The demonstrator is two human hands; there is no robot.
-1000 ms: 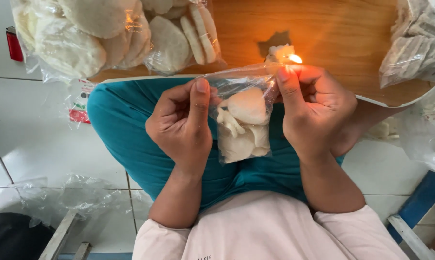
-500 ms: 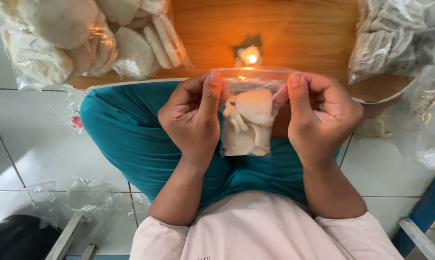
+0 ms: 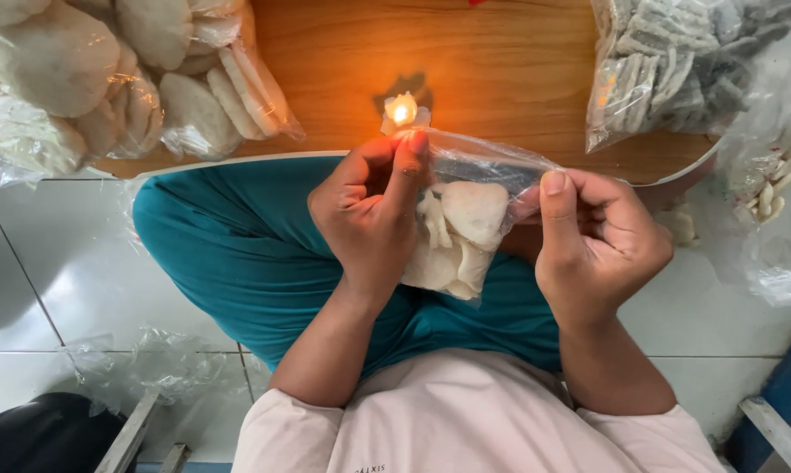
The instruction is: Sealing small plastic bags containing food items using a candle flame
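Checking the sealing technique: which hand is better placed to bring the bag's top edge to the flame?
Left, probably: the left hand pinches the bag just below the candle flame; the right hand holds the far corner.

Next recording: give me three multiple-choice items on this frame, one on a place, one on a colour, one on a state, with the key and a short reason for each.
1. Where is the candle flame?
A. On the wooden board, just beyond the small clear bag
B. On the tiled floor by the person's knee
C. Inside the small bag

2. What colour are the trousers?
A. Black
B. Teal
C. Red

3. How is the small clear bag held?
A. Lying flat on the board
B. By one hand only
C. By its top edge between left hand and right hand

Key: 1 A, the flame stands on wood beside the bag's top corner. 2 B, the lap is teal. 3 C, both hands' fingers pinch the upper edge.
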